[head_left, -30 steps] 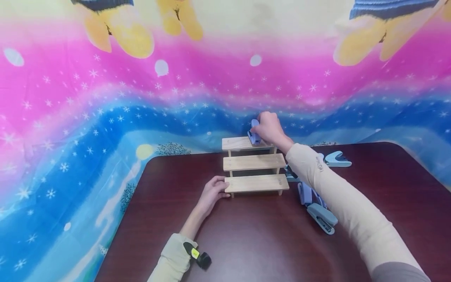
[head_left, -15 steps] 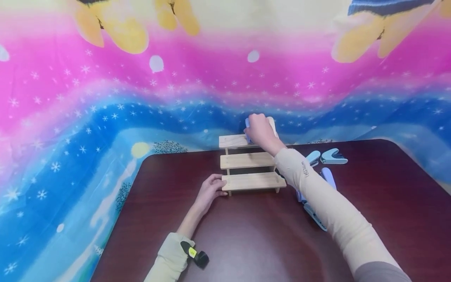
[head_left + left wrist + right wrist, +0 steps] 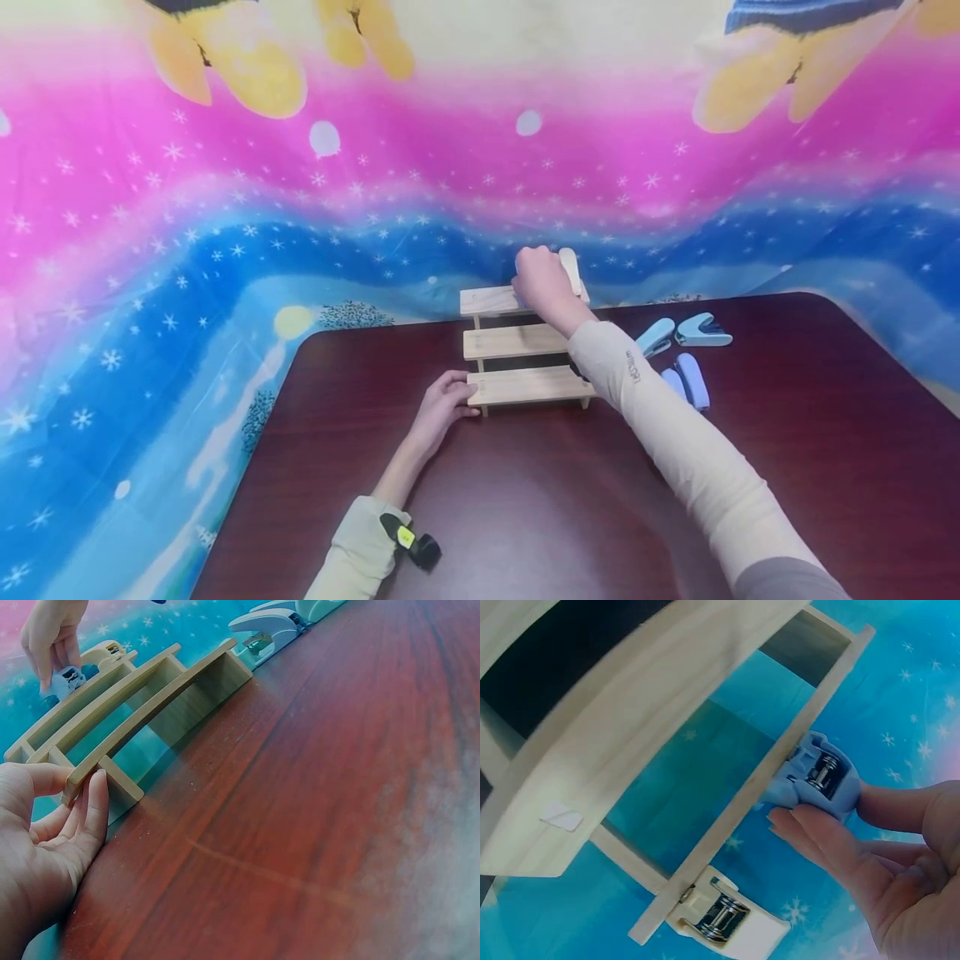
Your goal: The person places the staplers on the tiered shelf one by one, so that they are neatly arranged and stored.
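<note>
A small three-step wooden stand (image 3: pixel 532 386) is on the dark table. At the left end of its lowest step, my left hand (image 3: pixel 442 412) grips the board, thumb on one face and fingers under the other in the left wrist view. My right hand (image 3: pixel 546 283) is at the top step, pinching a blue-purple stapler (image 3: pixel 838 787) between thumb and fingers. In the right wrist view that stapler overlaps the top board's edge. On the same step, to its right, sits a cream stapler (image 3: pixel 570 268); the head view hides most of the held one behind my hand.
Right of the stand lie two mint-blue staplers (image 3: pixel 703 331) and a purple stapler (image 3: pixel 692 382), partly beside my right forearm. The dark wooden table (image 3: pixel 510 517) ends at a snowflake-printed cloth (image 3: pixel 420 192) behind the stand.
My right hand has shifted left along the top step with the stapler, bringing the cream one into view. My left hand keeps its grip on the stand. The head view has shifted slightly.
</note>
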### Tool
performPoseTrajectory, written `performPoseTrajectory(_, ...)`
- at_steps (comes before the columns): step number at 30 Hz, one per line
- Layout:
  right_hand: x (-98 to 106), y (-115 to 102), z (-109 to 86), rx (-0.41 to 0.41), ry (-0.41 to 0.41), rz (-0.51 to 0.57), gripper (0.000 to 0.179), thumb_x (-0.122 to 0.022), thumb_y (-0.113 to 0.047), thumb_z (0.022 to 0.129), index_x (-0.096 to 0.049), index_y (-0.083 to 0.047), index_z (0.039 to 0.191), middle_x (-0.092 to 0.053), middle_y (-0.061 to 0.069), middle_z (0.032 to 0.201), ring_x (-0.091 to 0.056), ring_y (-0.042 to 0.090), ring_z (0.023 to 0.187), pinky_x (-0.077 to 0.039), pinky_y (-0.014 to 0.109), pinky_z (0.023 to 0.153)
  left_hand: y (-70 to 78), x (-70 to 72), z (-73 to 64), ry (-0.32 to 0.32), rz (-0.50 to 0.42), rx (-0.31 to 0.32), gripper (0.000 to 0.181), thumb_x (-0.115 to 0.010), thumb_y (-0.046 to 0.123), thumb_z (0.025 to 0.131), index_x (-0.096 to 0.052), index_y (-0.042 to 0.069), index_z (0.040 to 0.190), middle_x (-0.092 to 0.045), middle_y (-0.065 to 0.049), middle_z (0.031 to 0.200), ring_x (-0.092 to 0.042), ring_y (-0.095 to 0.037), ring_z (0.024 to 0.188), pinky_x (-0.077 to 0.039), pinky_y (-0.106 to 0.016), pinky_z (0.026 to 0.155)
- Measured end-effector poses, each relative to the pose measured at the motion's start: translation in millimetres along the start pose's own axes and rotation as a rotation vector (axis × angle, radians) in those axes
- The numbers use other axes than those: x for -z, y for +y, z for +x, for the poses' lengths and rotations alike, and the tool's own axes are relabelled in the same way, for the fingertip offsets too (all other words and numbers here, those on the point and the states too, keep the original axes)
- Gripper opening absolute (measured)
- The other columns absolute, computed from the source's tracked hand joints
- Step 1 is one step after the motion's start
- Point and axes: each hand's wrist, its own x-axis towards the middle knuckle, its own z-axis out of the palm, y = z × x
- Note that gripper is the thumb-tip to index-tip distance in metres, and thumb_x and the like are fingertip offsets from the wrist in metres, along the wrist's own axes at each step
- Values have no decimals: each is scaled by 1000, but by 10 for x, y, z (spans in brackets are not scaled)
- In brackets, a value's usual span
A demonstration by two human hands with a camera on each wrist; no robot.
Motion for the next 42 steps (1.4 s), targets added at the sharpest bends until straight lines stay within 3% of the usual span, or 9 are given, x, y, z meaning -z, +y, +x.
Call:
performPoseTrajectory(3,-35,-22,-18,28,20,-16,25,-56,2,99,-61,-1,75,-51,9,63,-48,20,55,-50,33,51,10,16,0,6,0,1,31,-64,3,97,-56,-9,125,-66,-7,96,-66,-15,85,-62,-28,71)
performPoseTrajectory(6,-58,-47,-48,67,48,-66,14,-61,-4,101,-67,9,97,-63,18,77,-61,26,62,-58,38,57,19,24,-2,13,2,-5,31,-64,3,97,-56,-9,125,-66,-7,97,-66,-15,86,-61,-28,72)
performPoseTrajectory(10,-33,-53,-207,145,169,-147,36,-64,-15,103,-58,16,121,-67,26,89,-67,34,68,-60,43,57,11,14,-7,8,6,-13,31,-64,3,97,-56,-9,125,-66,-7,96,-66,-15,86,-62,-28,71)
performPoseTrajectory(13,54,4,-463,189,252,-101,41,-64,-21,104,-58,15,123,-68,26,92,-69,38,72,-61,49,60,-23,-16,-15,-9,14,-10,32,-64,4,97,-55,-9,125,-66,-7,96,-66,-15,87,-62,-28,72)
performPoseTrajectory(15,127,100,-651,193,256,-33,40,-63,-23,104,-61,13,123,-70,27,98,-70,40,80,-61,53,68,-44,-45,-22,-17,21,-7,32,-64,4,97,-55,-10,125,-66,-7,96,-66,-15,87,-62,-29,73)
performPoseTrajectory(20,252,505,-1034,100,270,166,40,-62,-24,105,-65,9,126,-73,26,107,-72,40,89,-60,56,79,-21,-54,-9,-14,27,-5,33,-64,3,98,-54,-10,126,-63,-7,94,-65,-14,86,-62,-28,72)
performPoseTrajectory(25,298,995,-1287,-2,351,268,36,-62,-24,105,-69,8,121,-74,26,100,-73,39,84,-59,53,74,6,-14,17,-5,23,-2,34,-64,3,98,-53,-10,127,-63,-7,95,-65,-14,84,-62,-28,71)
performPoseTrajectory(33,477,1467,-1420,-117,311,316,42,-59,-31,106,-69,6,124,-73,29,104,-74,38,81,-47,10,57,-4,22,-19,16,22,2,30,-64,4,99,-56,-9,124,-66,-7,97,-66,-15,87,-62,-28,72)
performPoseTrajectory(42,573,1704,-1463,-196,249,335,48,-57,-36,107,-66,7,129,-71,30,110,-73,41,89,-47,7,59,22,-5,-33,14,40,8,31,-63,4,98,-57,-8,126,-67,-7,97,-67,-15,89,-61,-29,73)
